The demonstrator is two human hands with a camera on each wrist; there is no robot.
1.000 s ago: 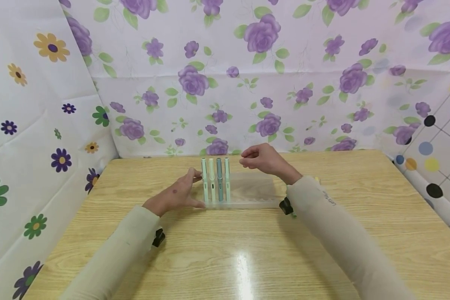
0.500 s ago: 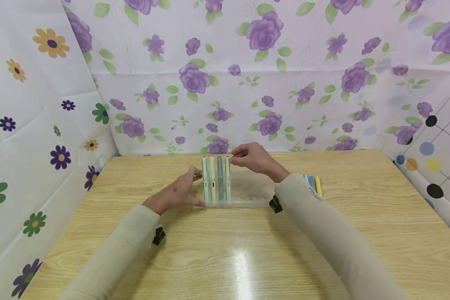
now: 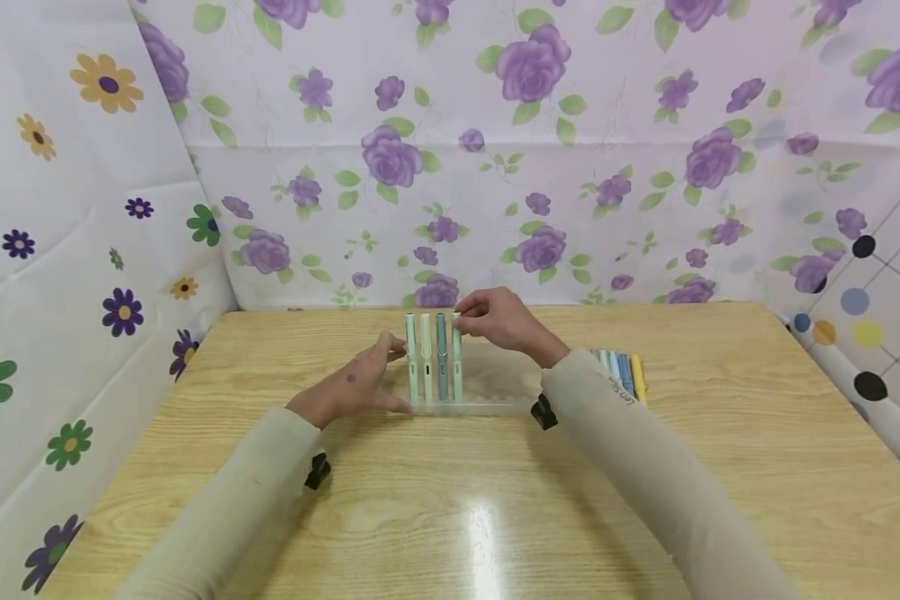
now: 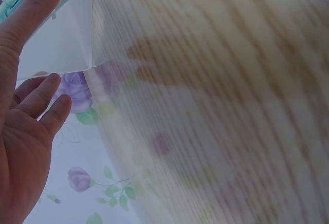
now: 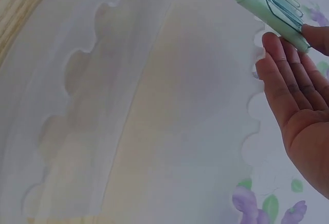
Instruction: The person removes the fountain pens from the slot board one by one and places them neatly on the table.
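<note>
A clear plastic pen stand [image 3: 498, 409] stands mid-table, with several capped pens upright at its left end. These include a mint pen [image 3: 412, 379], a cream pen [image 3: 427, 379] and a teal pen [image 3: 442, 367]. My left hand [image 3: 356, 383] holds the stand's left side, thumb at the front and fingers toward the back. My right hand [image 3: 498, 318] pinches the top of the rightmost pale green pen [image 3: 457, 367]. In the right wrist view, the thumb lies by the clip end of that green pen [image 5: 257, 5], fingers opposite.
Several loose pens, among them a blue pen [image 3: 626, 375] and a yellow pen [image 3: 637, 375], lie on the wooden table [image 3: 390, 517] beyond my right forearm. The stand's scalloped slots [image 5: 82, 75] run to the right of the pens. A flowered cloth [image 3: 307, 233] hangs behind.
My right hand has moved left and slightly down to the top of the rightmost green pen and now pinches it. Loose pens have come into sight past the right sleeve. The left hand stays put.
</note>
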